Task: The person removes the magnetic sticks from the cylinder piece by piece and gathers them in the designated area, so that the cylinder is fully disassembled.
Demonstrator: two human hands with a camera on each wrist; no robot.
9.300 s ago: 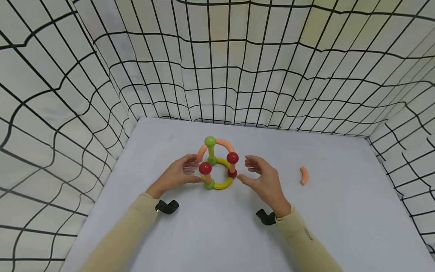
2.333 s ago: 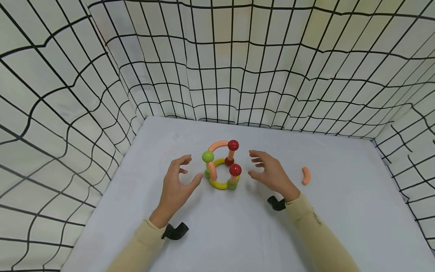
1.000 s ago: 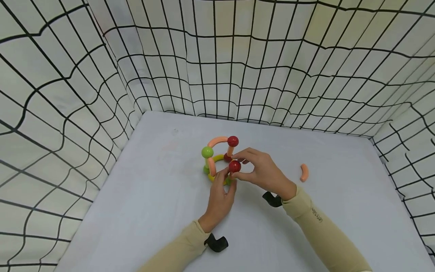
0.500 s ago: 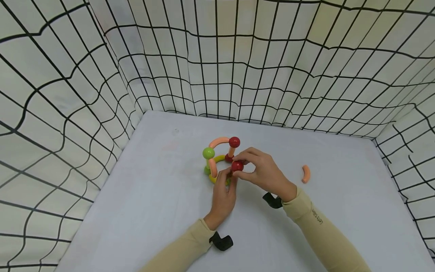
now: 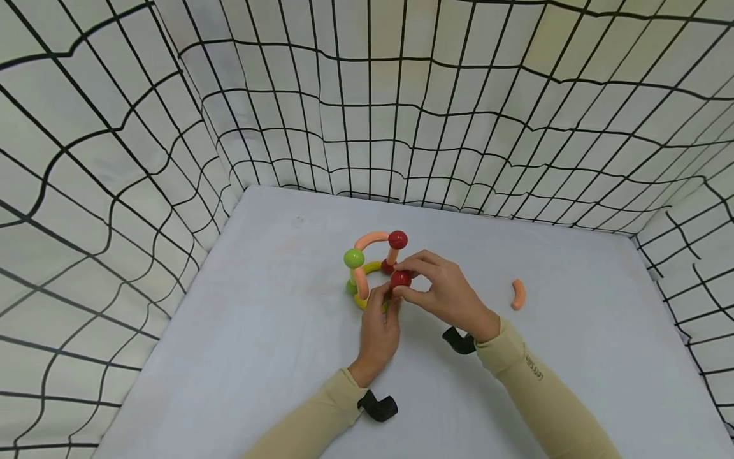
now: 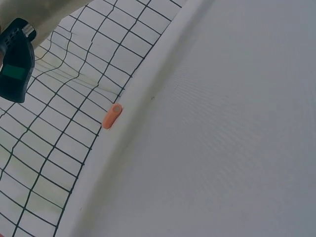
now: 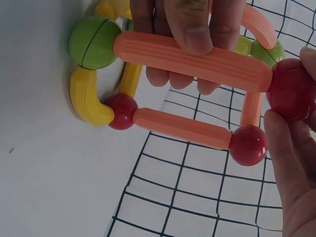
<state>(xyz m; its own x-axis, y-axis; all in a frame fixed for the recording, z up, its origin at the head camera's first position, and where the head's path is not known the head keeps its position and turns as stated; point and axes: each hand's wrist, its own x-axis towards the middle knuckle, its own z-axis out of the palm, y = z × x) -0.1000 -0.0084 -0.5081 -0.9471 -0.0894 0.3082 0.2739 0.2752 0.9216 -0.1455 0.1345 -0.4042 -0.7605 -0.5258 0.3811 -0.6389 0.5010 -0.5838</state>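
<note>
A ball-and-rod building toy stands on the white table; a ring of yellow curved rods (image 7: pixel 89 96) forms its base. My left hand (image 5: pixel 378 338) grips an upright orange rod (image 7: pixel 192 61), thumb in front and fingers behind. That rod joins a green ball (image 7: pixel 95 43) at its base to a red ball (image 5: pixel 401 279) on top. My right hand (image 5: pixel 450 293) pinches this red ball between thumb and fingers. Behind stands another orange post (image 7: pixel 182 129) with a red ball (image 5: pixel 398 240) on top. Curved orange rods (image 5: pixel 371 238) lead from there to a green ball (image 5: pixel 353 258) and onward.
One loose curved orange rod (image 5: pixel 518 294) lies right of the toy; the left wrist view shows this rod (image 6: pixel 112 116) too. Black netting (image 5: pixel 367 115) over white cloth encloses the table's back and sides. Black wrist cameras (image 5: pixel 378 406) stick out from both wrists.
The toy was turned between the two oldest frames, while both hands later stood apart from it. Then both hands moved in onto the near post and its red ball. The last half second shows little movement.
</note>
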